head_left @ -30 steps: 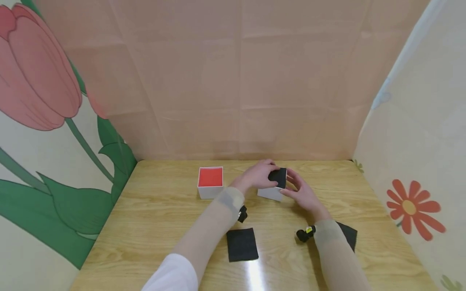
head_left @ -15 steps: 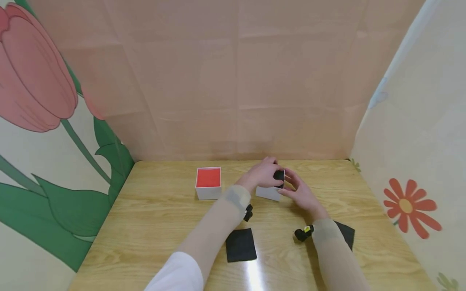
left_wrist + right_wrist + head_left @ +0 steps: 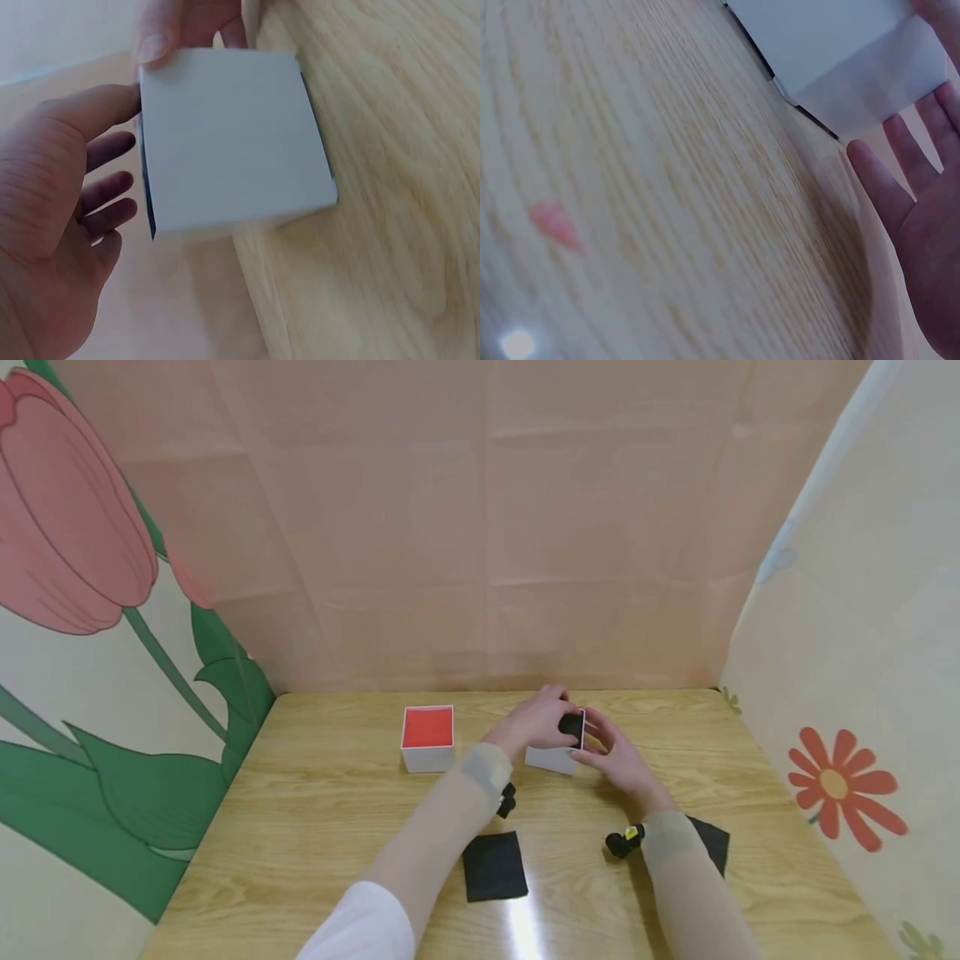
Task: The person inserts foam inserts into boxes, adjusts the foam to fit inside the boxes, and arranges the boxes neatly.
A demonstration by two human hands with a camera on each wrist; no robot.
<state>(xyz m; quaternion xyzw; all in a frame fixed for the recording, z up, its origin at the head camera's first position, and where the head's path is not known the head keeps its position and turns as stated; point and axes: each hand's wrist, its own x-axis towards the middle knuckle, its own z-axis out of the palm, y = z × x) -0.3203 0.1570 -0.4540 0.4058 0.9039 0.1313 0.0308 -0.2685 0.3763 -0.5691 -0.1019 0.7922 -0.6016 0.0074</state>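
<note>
A white box (image 3: 549, 759) stands at the back of the table, right of centre, with a black square piece (image 3: 572, 728) at its top. From above, my left hand (image 3: 536, 720) reaches over that top, its thumb and loose fingers touching it and hiding part of the black piece. In the left wrist view, the left thumb lies right at the box's upper edge. My right hand (image 3: 617, 756) holds the box at its right side, the thumb on the front face and the other fingers along the side, as the right wrist view also shows.
Another white box (image 3: 428, 760) with a red piece (image 3: 427, 727) in its top stands to the left. A black square cloth (image 3: 495, 867) lies nearer on the wooden table (image 3: 315, 827). Another black piece (image 3: 713, 841) lies partly under the right forearm.
My left hand has moved slightly right over the black piece, covering more of it, then eased back a little. The right hand keeps its place on the box.
</note>
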